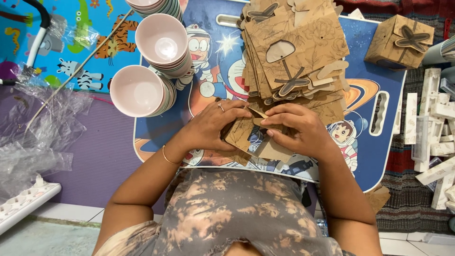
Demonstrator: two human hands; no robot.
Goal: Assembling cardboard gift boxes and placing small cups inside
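Both of my hands fold a flat brown cardboard box blank point(246, 137) on a small blue cartoon-printed table point(374, 156). My left hand point(213, 125), with a ring and a thin bracelet, presses the blank's left side. My right hand point(298, 130) grips its right side and bends a flap. Just beyond my hands lies a fanned stack of the same brown printed blanks point(294, 52) with cut-out closures.
Stacks of pale pink bowls point(161, 45) stand at the table's left. A finished brown box point(400, 40) sits at the far right corner. White cardboard pieces point(433, 128) lie on the rug to the right. Crumpled clear plastic point(33, 137) lies at left.
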